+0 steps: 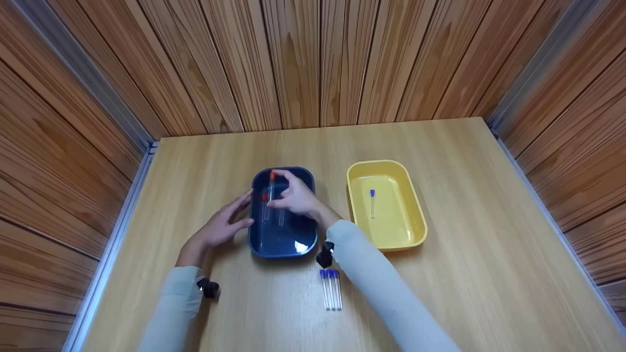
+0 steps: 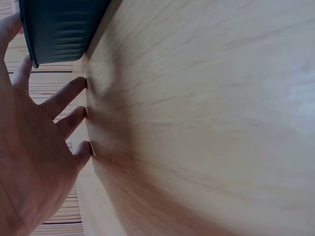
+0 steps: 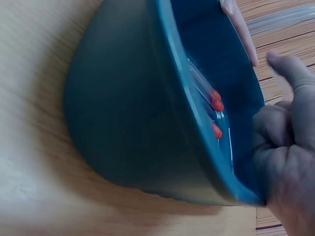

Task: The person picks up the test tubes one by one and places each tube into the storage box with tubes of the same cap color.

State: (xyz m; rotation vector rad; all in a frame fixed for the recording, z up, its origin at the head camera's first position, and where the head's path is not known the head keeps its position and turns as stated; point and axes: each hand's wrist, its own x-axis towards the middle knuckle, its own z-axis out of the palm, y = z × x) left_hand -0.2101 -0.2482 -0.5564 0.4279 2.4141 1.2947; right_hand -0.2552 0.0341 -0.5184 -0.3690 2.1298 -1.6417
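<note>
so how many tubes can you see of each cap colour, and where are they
Red-capped tubes: 4 (1 in the right hand, 3 in the blue tray)
Blue-capped tubes: 5 (4 on the table, 1 in the yellow tray)
Total visible: 9

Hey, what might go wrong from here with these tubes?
The red-capped tube could slip from the right grip and strike the other tubes lying in the blue tray below. The right sleeve could brush the blue-capped tubes near it on the table and roll them.
</note>
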